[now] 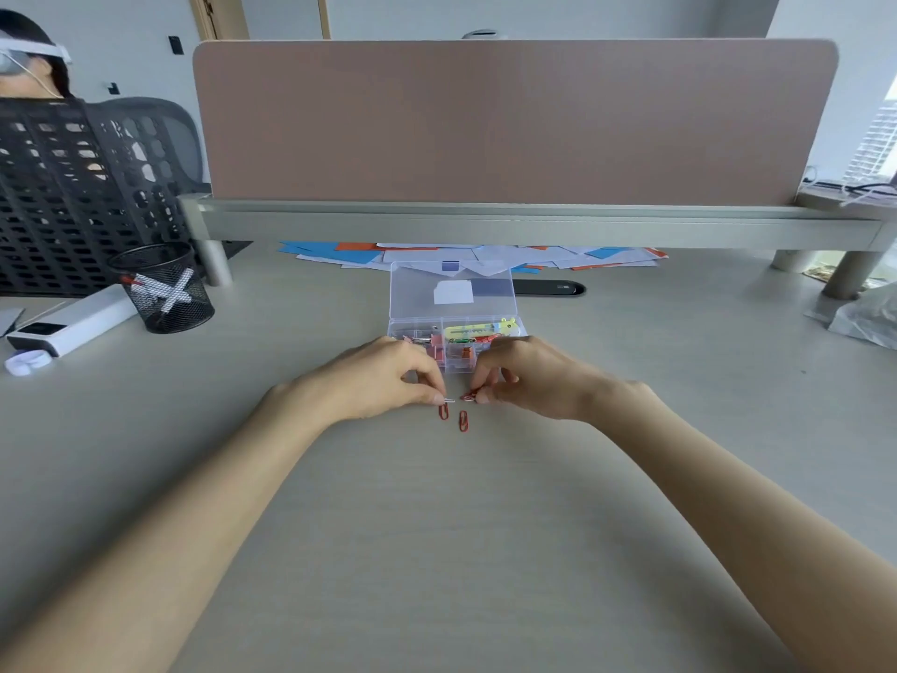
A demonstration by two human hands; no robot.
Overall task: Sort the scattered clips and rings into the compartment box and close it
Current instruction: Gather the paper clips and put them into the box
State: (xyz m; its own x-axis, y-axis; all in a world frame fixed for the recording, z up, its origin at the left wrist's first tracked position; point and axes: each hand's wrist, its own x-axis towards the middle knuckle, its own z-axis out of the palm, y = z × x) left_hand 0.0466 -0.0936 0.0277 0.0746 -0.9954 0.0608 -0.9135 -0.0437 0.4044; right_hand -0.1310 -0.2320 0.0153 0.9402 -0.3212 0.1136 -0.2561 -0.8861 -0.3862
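A clear plastic compartment box [505, 327] stands open on the desk, its lid [451, 290] tilted back. Coloured clips and a yellow item lie in its compartments. Just in front of it, my left hand [383, 381] pinches a small silver clip [449, 400] at its fingertips. My right hand [529, 381] pinches a red paper clip [469, 395]. Two red paper clips lie on the desk below the fingertips, one [443, 411] by the left hand and one [463, 421] slightly nearer to me.
A black mesh pen cup [162, 289] and a white device [73, 325] sit at the left. Loose coloured papers [340, 252] lie behind the box under a raised shelf [534, 225] with a pink divider. A plastic bag [864, 318] is at the right. Another person sits far left.
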